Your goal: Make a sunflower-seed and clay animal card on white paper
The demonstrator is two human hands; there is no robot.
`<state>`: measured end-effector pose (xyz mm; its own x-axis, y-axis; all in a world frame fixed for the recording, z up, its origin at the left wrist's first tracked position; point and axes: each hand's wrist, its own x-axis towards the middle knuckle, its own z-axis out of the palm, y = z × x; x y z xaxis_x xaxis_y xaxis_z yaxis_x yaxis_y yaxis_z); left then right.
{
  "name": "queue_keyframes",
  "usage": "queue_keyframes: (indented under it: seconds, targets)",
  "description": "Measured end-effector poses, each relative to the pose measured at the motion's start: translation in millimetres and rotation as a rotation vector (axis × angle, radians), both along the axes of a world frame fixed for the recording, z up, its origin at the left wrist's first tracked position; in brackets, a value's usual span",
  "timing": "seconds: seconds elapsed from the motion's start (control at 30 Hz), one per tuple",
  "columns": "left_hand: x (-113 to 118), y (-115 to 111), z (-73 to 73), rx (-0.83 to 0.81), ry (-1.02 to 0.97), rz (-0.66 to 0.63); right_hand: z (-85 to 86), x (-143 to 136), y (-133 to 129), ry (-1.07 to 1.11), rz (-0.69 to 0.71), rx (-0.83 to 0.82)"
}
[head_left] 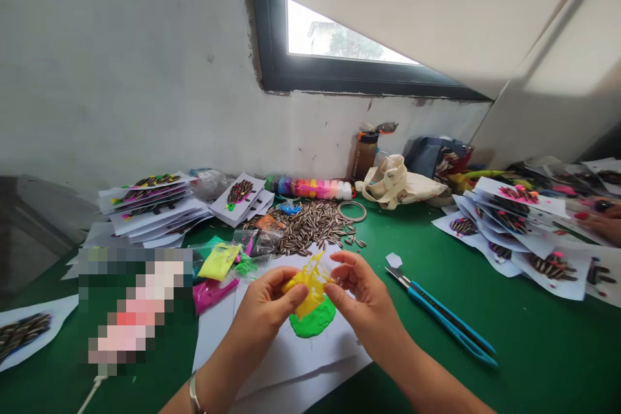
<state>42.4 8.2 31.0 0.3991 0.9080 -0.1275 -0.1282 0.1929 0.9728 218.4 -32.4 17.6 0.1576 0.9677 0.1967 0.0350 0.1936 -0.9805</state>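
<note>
Both hands are raised over white paper point(272, 362) at the front of the table. My left hand point(276, 301) pinches a lump of soft yellow clay point(310, 291), which stretches up in thin strands. My right hand point(356, 284) has its thumb and fingers closed on the other side of it, at what looks like a clear plastic wrapper stuck to the clay. Below them, a flattened patch of bright green clay point(313, 322) lies on the paper, partly hidden by the yellow piece. Blue tweezers point(444, 317) rest to the right.
A heap of striped sunflower seeds point(315, 226) lies behind my hands. Bagged clay point(220, 262) sits left. Stacks of seed-decorated paper point(150, 207) stand on both sides. A bottle point(363, 155) and cloth bag point(402, 182) are at the wall. Another person's hand point(604, 220) shows far right.
</note>
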Motion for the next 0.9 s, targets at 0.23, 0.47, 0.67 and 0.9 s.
queue_keyframes:
  seconds: [0.23, 0.47, 0.67, 0.9]
  targets:
    - [-4.4, 3.2, 0.9, 0.073, 0.078, 0.001, 11.7, 3.1, 4.3, 0.144, 0.174, -0.22]
    - [-5.8, 3.2, -5.5, 0.239, 0.245, 0.104, 11.0, 2.7, 4.7, 0.062, 0.076, -0.254]
    - [-2.5, -8.1, 1.7, 0.463, 0.41, 0.125, 2.3, -8.1, 1.1, -0.058, 0.045, -0.152]
    - [5.1, -13.1, 2.8, 0.321, 0.373, 0.04, -5.6, -23.7, -3.1, -0.226, 0.094, -0.054]
